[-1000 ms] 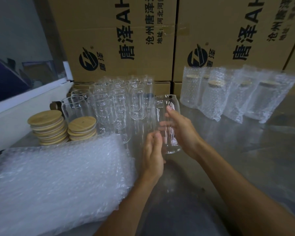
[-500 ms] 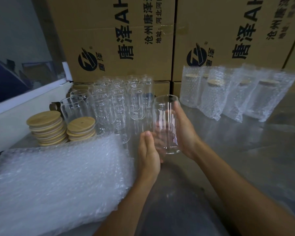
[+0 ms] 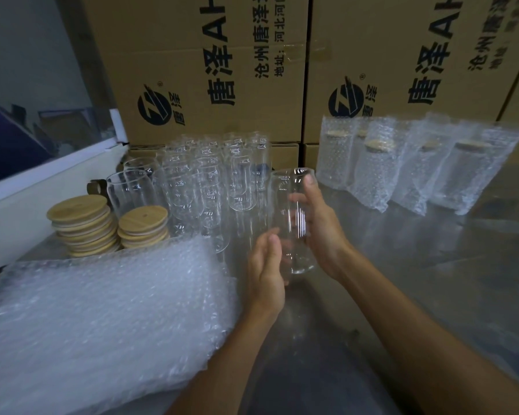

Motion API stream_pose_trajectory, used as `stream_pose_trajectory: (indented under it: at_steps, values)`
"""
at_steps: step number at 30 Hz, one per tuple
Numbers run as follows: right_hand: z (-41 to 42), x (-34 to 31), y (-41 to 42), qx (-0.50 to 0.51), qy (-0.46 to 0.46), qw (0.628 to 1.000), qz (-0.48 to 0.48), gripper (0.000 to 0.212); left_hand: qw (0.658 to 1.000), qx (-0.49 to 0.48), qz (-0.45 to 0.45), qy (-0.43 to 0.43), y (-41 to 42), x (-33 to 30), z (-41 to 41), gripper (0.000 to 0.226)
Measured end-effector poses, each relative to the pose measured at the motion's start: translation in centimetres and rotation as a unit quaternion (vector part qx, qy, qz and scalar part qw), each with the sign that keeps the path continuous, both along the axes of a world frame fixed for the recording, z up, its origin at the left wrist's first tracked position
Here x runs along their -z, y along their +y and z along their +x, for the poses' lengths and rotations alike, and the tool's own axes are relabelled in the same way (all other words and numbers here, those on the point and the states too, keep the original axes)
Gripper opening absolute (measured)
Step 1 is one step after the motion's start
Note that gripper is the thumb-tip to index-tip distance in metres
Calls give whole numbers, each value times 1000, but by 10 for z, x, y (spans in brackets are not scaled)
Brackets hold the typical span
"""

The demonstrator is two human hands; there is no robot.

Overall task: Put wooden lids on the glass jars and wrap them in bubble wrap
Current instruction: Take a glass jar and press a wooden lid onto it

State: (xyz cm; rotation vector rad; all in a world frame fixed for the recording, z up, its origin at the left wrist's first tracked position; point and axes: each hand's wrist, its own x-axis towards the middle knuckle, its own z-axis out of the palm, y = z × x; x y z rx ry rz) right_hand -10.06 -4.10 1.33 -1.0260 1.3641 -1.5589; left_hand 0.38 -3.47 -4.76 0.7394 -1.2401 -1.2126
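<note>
Head view showed your right hand [image 3: 318, 226] wrapped round the far side of a tall, clear, open-topped glass jar [image 3: 292, 217], fingers curled on its wall with one fingertip near the rim, while the jar stood upright just above, or barely on, the grey metal table [image 3: 432, 265]; contact with the surface could not be told. Your left hand [image 3: 265, 274] lay just beside the jar's lower near side, fingers straight and together, palm turned toward the glass, touching or nearly touching it and holding nothing. The jar therefore sat between your two hands, in front of the cluster of unlidded clear glass jars [image 3: 210, 187] and to the right of the thick stack of clear bubble-wrap sheets [image 3: 102, 319]. Two stacks of round pale wooden lids [image 3: 108, 223] stood well to the left of your left hand, behind the bubble wrap. A row of finished jars in bubble-wrap sleeves [image 3: 402, 166] stood far right, against the brown printed cardboard boxes [image 3: 210, 70]. The step in hand appeared to be bringing one jar forward for lidding. To do it well, you would have kept the right grip low and firm on the slippery glass, freed the left hand for a lid, and seated the lid squarely before wrapping.
</note>
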Motion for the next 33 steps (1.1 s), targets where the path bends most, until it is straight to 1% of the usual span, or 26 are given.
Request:
stream_pose_trajectory:
  at_steps: [2, 3, 5, 7, 9, 11, 12, 13, 15, 16, 19, 21, 24, 28, 33]
  values:
    - [-1, -1, 1, 9, 26, 1000, -6, 126, 1000, 2, 13, 8, -1, 0, -1, 41]
    - [-1, -1, 2, 10, 33, 999, -8, 125, 1000, 2, 22, 16, -1, 0, -1, 43]
    - [-1, 1, 0, 5, 28, 999, -16, 105, 999, -7, 28, 18, -2, 0, -3, 44]
    - [1, 3, -2, 7, 21, 999, -28, 85, 1000, -23, 12, 11, -3, 0, -3, 42]
    - [3, 4, -3, 22, 23, 999, -40, 78, 999, -48, -8, -9, -2, -1, -2, 38]
    - [3, 5, -3, 35, 54, 997, -49, 80, 996, -74, -28, -40, 1, -2, -1, 38]
    - [3, 5, -2, 38, 75, 995, -54, 80, 995, -79, -31, -52, 1, -2, 0, 41]
    - [2, 6, -2, 36, 90, 994, -59, 76, 995, -78, -30, -59, 1, -2, 0, 44]
    - [4, 6, 0, 20, 90, 994, -64, 58, 994, -77, -23, -72, -1, 0, 0, 46]
    - [4, 5, 0, 7, 82, 995, -63, 52, 993, -83, -18, -83, -1, -1, 0, 52]
    - [7, 1, 2, -25, 52, 996, -65, 41, 985, -125, -4, -118, -1, 1, 0, 78]
    - [8, -3, 4, -39, 21, 997, -62, 30, 977, -156, -11, -143, -1, 2, 1, 87]
    - [8, -9, 6, -44, -9, 997, -60, 30, 974, -167, -18, -155, -3, 3, 2, 89]
    - [5, -11, 8, -41, 21, 996, -70, 25, 972, -169, -15, -162, -4, 3, 2, 88]
    - [2, -11, 8, -28, 37, 996, -76, 25, 975, -155, -1, -161, -4, 4, 1, 92]
